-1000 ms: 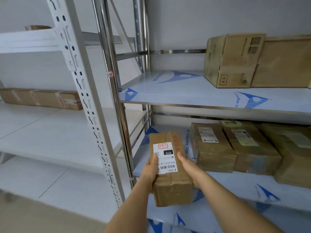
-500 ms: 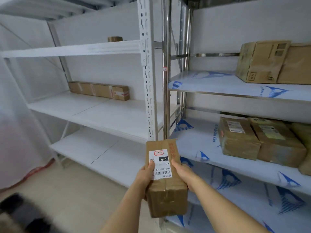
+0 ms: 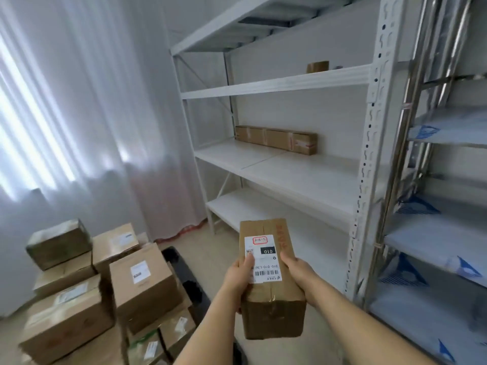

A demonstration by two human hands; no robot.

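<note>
While hands [image 3: 238, 276] [image 3: 297, 272] hold parcel [image 3: 275, 301], white shelving [image 3: 295, 177], cartons [image 3: 143, 285]

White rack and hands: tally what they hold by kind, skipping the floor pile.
Cardboard boxes: 2, the long box on the middle shelf and the labelled box gripped by the left hand and right hand.
Tape roll: 1, upper shelf; the speck beside it is unclear.
Total: 3.
</note>
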